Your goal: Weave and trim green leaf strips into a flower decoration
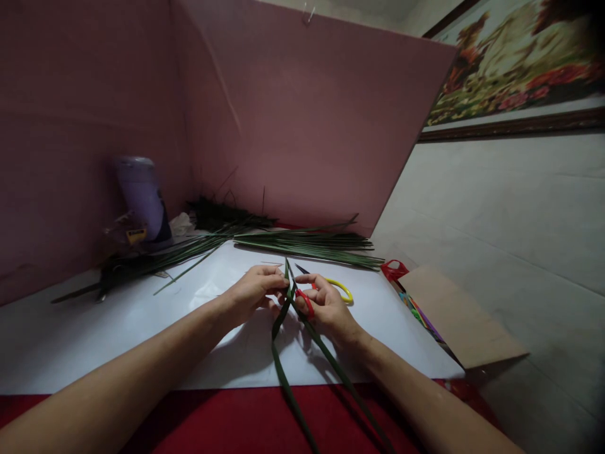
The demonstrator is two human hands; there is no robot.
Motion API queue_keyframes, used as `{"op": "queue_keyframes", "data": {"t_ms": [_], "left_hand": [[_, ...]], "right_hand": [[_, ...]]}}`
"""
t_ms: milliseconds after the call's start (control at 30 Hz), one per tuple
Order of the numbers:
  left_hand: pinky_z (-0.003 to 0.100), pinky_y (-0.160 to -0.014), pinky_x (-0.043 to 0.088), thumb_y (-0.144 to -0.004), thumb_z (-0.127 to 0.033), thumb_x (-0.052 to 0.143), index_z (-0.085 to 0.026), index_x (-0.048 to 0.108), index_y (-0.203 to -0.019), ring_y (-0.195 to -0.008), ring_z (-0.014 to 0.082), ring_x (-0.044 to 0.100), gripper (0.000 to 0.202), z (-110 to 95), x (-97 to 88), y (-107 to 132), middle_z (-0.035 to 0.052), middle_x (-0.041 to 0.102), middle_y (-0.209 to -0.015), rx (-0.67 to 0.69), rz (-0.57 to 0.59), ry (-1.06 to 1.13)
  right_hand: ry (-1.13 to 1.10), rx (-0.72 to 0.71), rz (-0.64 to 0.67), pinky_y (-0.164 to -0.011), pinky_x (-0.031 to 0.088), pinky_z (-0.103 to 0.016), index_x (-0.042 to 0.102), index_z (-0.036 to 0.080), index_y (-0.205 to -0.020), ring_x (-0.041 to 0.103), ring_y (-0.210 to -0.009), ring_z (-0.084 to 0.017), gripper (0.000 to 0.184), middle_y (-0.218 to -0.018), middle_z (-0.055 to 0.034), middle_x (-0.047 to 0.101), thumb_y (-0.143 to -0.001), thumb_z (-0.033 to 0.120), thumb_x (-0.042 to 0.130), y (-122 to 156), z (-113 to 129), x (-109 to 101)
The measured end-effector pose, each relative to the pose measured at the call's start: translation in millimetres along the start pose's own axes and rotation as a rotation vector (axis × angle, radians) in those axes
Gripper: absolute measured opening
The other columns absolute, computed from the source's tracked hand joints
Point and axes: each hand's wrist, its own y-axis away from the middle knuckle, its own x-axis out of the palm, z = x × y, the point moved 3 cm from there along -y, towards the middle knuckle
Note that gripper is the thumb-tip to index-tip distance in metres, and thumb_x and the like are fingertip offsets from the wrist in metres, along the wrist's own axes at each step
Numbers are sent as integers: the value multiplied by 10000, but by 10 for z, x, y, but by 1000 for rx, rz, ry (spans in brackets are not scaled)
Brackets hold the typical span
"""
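My left hand [265, 287] pinches a long green leaf strip [283, 372] near its folded upper end, above the white sheet. Two lengths of leaf hang down from the fingers, past the sheet's front edge and over the red surface. Close beside it, my right hand [331, 310] is closed on small scissors with red handles [306, 302]. Their blades point up, right next to the leaf, and I cannot tell whether they touch it. Just behind the right hand, a larger pair of scissors with a yellow handle [347, 291] lies on the sheet, partly hidden by the fingers.
A bundle of green leaf strips [307, 244] lies across the back, with more leaves [189, 249] at the left. A purple container [144, 198] stands at the back left. At the right is a cardboard box flap [466, 315] beside colourful items. Pink panels [302, 120] rise behind.
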Motion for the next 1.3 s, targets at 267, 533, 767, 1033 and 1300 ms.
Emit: {"op": "queue_keyframes", "data": {"t_ms": [267, 533, 767, 1033, 1300], "left_hand": [[221, -442, 403, -653, -227, 639, -150, 511, -638, -515, 112, 513, 150, 12, -12, -16, 19, 576, -588, -17, 27, -21], [218, -454, 394, -653, -217, 639, -147, 501, -621, -501, 101, 503, 158, 28, -1, -9, 5, 560, -565, -30, 52, -26], [210, -436, 391, -646, -201, 624, -140, 519, -616, -492, 98, 502, 125, 44, 8, -6, 19, 577, -590, -45, 58, -43], [199, -390, 402, -690, -175, 616, -136, 519, -600, -428, 77, 461, 139, 58, -40, -44, -5, 530, -544, -50, -48, 49], [184, -358, 407, -770, -131, 544, -103, 549, -707, -421, 89, 528, 69, 18, -209, -119, 41, 585, -622, 32, -224, 119]], "right_hand": [[-51, -2, -30, -425, 214, -191, 431, 184, -1014, 357, -412, -61, 513, -507, 104, 465, -670, 422, 728, 6, 19, 9], [-81, 25, 31, -428, 242, -191, 434, 174, -1022, 379, -417, -59, 505, -537, 84, 509, -688, 423, 719, 21, 37, 18], [-103, -5, -24, -399, 237, -178, 449, 177, -1026, 346, -390, -51, 488, -509, 94, 499, -683, 383, 728, -39, -44, -68], [-51, -32, -189, -393, 255, -183, 456, 177, -986, 409, -404, -71, 461, -541, 51, 577, -695, 447, 692, -57, -28, -95], [-2, -1, -122, -376, 257, -175, 489, 176, -922, 424, -383, -65, 389, -562, 17, 637, -693, 414, 695, -60, -26, -107]]}}
